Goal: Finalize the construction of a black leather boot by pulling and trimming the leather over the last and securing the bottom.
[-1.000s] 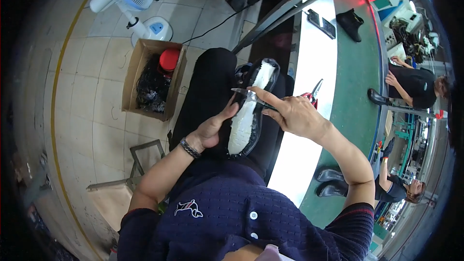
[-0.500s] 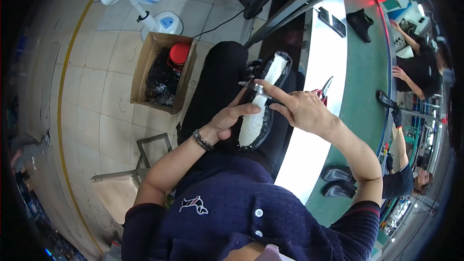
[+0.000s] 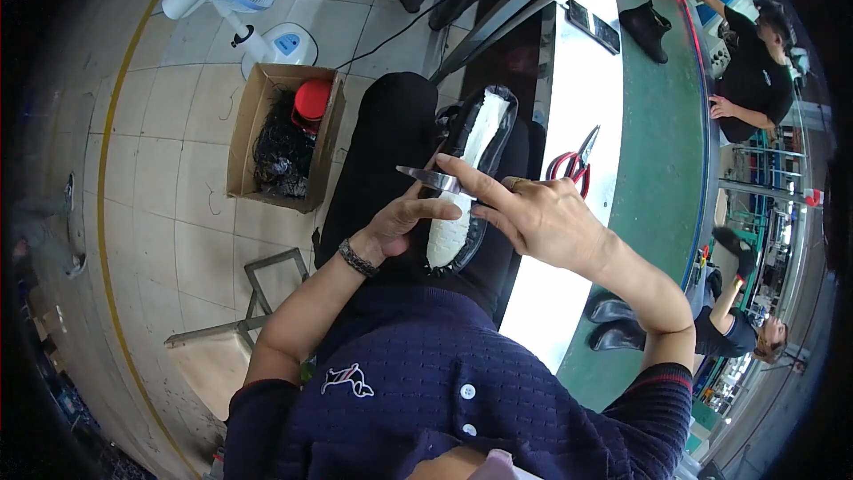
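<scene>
Over the person's lap (image 3: 380,138), the left hand (image 3: 404,220) grasps a white-bottomed black shoe (image 3: 481,136) while the right hand (image 3: 544,218) clasps a knife (image 3: 431,179) across it. The shoe looks light and firm-rimmed, probably best held by its sides.

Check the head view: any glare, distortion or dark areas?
Head view, glare: the bench strip behind the right hand washes out to white; head view, distortion: the yellow floor line bows along the left, and the corners go black; head view, shadow: the blade reads bright, but the shoe merges into the trousers at its edge.
</scene>
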Available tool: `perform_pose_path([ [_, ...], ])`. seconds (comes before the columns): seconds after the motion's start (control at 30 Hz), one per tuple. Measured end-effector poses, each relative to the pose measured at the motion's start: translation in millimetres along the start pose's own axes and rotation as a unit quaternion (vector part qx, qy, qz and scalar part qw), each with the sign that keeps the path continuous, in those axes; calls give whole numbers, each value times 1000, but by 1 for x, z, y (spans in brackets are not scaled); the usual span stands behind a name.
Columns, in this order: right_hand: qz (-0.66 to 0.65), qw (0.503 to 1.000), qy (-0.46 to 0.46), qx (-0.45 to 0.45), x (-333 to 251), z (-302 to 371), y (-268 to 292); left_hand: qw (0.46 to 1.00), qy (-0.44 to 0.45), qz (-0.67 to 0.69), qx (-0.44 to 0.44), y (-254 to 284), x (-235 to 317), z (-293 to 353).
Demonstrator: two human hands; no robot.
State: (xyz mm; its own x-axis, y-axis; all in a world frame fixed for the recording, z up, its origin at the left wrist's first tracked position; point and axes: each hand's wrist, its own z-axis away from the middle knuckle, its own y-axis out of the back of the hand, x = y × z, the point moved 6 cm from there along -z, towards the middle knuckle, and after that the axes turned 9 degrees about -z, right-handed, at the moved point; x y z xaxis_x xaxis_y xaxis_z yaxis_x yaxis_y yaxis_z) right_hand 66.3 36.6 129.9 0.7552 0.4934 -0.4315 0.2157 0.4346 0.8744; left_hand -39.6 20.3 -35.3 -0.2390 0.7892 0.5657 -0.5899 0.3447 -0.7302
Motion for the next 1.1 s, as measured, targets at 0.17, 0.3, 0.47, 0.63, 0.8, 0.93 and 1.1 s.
perform_pose_path([
  [0.17, 0, 989, -112, -97, 21, 2, -24, 999, -35, -10, -19, 1, -8, -1],
  [0.3, 6, 972, -164, -167, 21, 21, -12, 977, -64, 172, -105, -9, -12, 8],
  [0.47, 190, 978, -35, -75, -3, 36, -17, 976, -48, 165, -130, -14, -15, 9],
  [0.63, 194, 969, -32, -152, 0, 26, -19, 981, -55, 143, -122, -18, -14, 12],
  [0.8, 129, 980, -4, -149, 18, 22, -18, 995, -67, 66, 21, -14, -13, 12],
  [0.93, 150, 984, 31, -92, 17, 23, -12, 995, -70, 35, 67, -10, -20, 10],
  [1.1, 142, 974, -12, -178, -6, 10, 25, 974, -188, -98, 80, -3, -12, 12],
])
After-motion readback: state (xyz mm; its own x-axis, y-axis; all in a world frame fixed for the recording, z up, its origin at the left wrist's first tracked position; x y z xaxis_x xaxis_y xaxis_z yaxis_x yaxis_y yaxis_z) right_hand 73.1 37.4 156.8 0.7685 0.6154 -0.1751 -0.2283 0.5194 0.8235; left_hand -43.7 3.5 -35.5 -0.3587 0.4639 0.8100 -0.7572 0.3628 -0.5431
